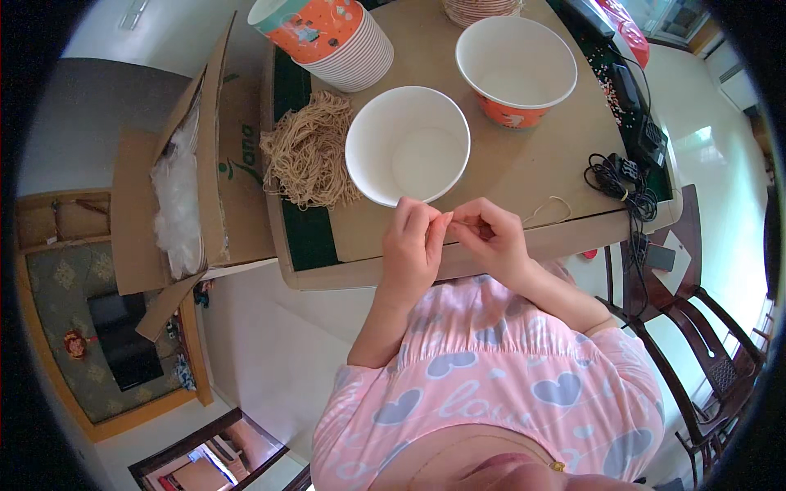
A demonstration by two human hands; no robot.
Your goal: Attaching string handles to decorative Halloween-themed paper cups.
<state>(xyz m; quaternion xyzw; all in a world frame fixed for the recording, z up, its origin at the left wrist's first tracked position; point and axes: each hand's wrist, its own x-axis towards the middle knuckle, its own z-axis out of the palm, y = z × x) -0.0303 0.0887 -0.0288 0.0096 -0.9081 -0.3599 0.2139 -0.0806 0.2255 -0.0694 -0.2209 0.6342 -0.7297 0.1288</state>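
Observation:
My left hand [412, 237] and my right hand [491, 241] meet at the fingertips over the table's near edge, both closed in a pinch. What lies between the fingertips is too small to make out. A thin tan cord [565, 204] loops on the table and runs in behind my right hand, which seems to hold it. Just beyond my fingers is an open white paper tub [409, 147], its inside bare. Left of it lies a tangled heap of tan cord [307, 151]. A second paper tub [517, 69], orange outside and white inside, stands farther back to the right.
A tall stack of orange-printed paper tubs [336, 41] leans at the back left, beside an open cardboard box [241, 164] with clear plastic inside. Black cables [622, 184] and a handset [651, 143] lie on the right edge. Dark wooden chairs [696, 335] stand at right.

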